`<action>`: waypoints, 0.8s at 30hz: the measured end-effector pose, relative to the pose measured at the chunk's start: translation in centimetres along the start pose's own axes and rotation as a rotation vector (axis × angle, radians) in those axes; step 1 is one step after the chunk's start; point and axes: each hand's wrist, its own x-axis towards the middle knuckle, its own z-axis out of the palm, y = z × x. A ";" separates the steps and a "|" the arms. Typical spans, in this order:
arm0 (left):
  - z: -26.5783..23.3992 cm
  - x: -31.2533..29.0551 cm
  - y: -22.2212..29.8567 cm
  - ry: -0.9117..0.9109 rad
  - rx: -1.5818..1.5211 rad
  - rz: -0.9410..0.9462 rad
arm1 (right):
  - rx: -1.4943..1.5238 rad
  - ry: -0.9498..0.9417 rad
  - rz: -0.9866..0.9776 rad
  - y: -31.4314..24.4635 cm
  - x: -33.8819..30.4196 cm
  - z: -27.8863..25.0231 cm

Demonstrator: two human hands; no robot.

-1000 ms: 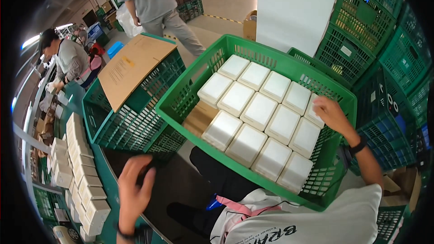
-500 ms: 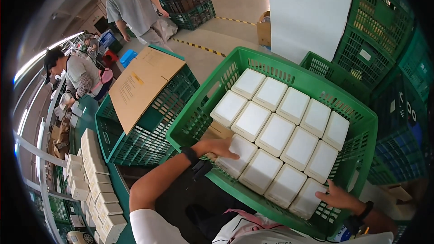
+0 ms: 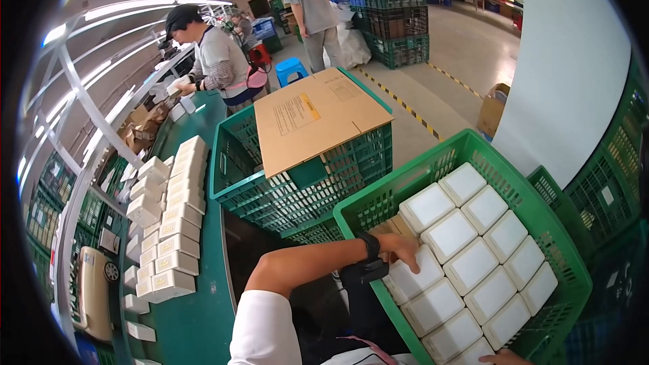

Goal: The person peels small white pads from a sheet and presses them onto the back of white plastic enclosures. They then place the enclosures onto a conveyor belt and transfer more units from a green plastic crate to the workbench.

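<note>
A green plastic basket (image 3: 358,220) holds rows of flat white boxes (image 3: 471,265) with rounded corners. At its left near corner, my left hand (image 3: 403,249) is closed on the end box (image 3: 414,274) of the nearest row, thumb over the top; the other fingers are partly hidden at its side. My right hand (image 3: 503,359) shows only in part at the lower edge. Its fingertips are against the box (image 3: 475,351) at the other end of that row, and most of the hand is cut off. Brown cardboard (image 3: 395,227) lies beside my left hand.
A cardboard sheet (image 3: 307,118) covers part of a teal crate (image 3: 338,182). White boxes are stacked on the green workbench (image 3: 196,318) at left. One person (image 3: 220,61) works at the bench; another (image 3: 311,10) stands farther off near stacked crates (image 3: 399,20). A white pillar (image 3: 568,61) rises at right.
My view has swung left, so the basket and both hands sit farther right and lower in the picture. My left hand stays at the same end box. The person in grey has walked farther away.
</note>
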 end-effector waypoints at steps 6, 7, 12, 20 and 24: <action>-0.3 0.0 0.2 0.059 0.002 -0.026 | -0.526 -0.005 0.253 -3.8 0.9 0.6; -0.2 0.2 0.1 0.080 0.003 -0.026 | -0.565 0.026 0.277 -4.0 0.9 0.8; 0.5 0.8 0.5 0.194 0.092 0.218 | -0.792 -0.102 0.133 -7.8 -1.0 1.1; -3.2 -7.0 2.5 0.346 0.205 0.184 | -0.898 -0.141 0.255 -8.2 -1.8 -0.4; -3.9 -12.0 1.6 0.446 -0.238 0.238 | -0.930 -0.199 0.133 -8.2 -2.4 -3.8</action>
